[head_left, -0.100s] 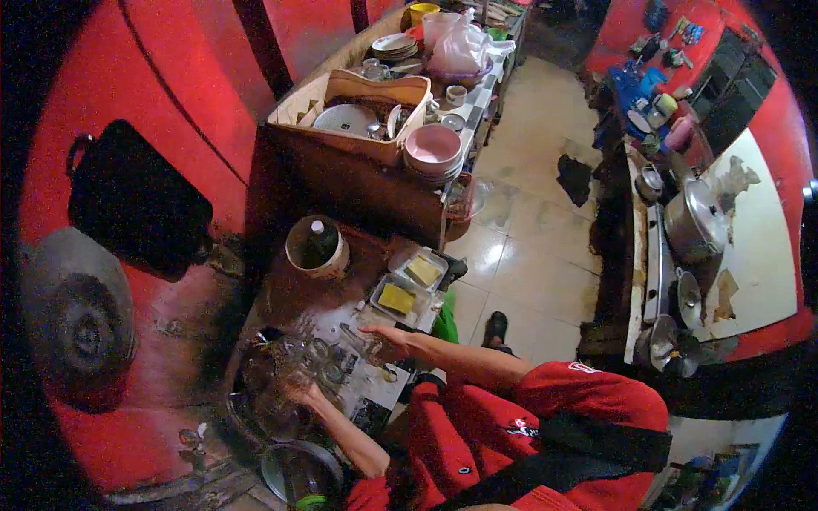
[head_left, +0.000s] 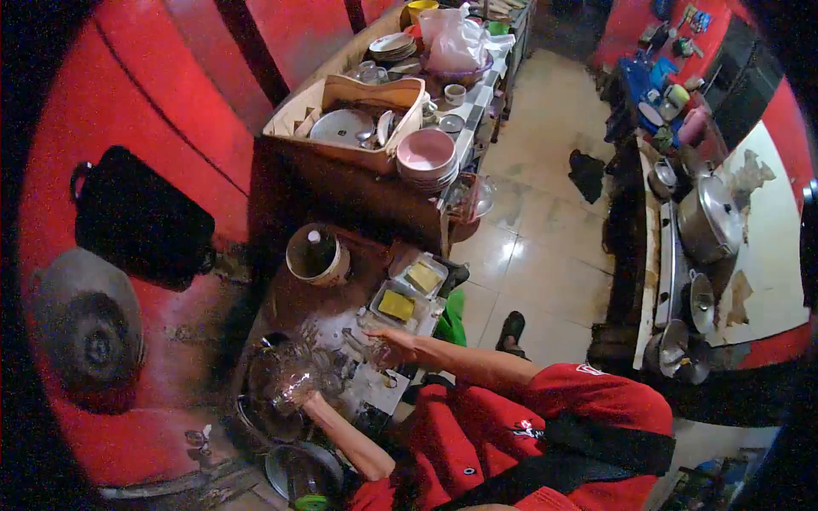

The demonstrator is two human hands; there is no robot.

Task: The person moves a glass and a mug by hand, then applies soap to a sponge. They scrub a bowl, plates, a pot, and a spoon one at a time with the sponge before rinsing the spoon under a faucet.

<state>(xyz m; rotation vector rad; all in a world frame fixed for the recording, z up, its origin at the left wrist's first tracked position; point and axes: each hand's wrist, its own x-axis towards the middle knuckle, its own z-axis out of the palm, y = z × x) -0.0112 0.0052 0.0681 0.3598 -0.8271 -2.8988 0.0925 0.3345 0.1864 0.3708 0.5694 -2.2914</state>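
My left hand [head_left: 300, 394] is low over the dark, wet basin [head_left: 256, 404], its fingers curled in among shiny clear glassware [head_left: 294, 370]. I cannot tell which piece it grips. Further up, my right hand [head_left: 392, 339] reaches over the wet counter beside the glassware, thumb and fingers stretched out. Several clear drinking glasses [head_left: 328, 362] stand between the two hands. Just beyond the right hand, a yellow sponge [head_left: 396, 304] lies in a clear plastic tub, with a paler yellow block [head_left: 423, 276] in the other half.
A white bucket [head_left: 328, 271] holding a dark bottle stands behind. Further back are a dish crate [head_left: 341, 152], a pink bowl [head_left: 426, 152] on stacked dishes and a white plastic bag [head_left: 452, 43]. A metal pot [head_left: 281, 477] stands near my left forearm. A stove [head_left: 666, 255] with pots lines the right side.
The whole view has shifted slightly. My left hand has moved a little at the glassware, where bright wet glints now show; my right hand stays near the sponge tub.
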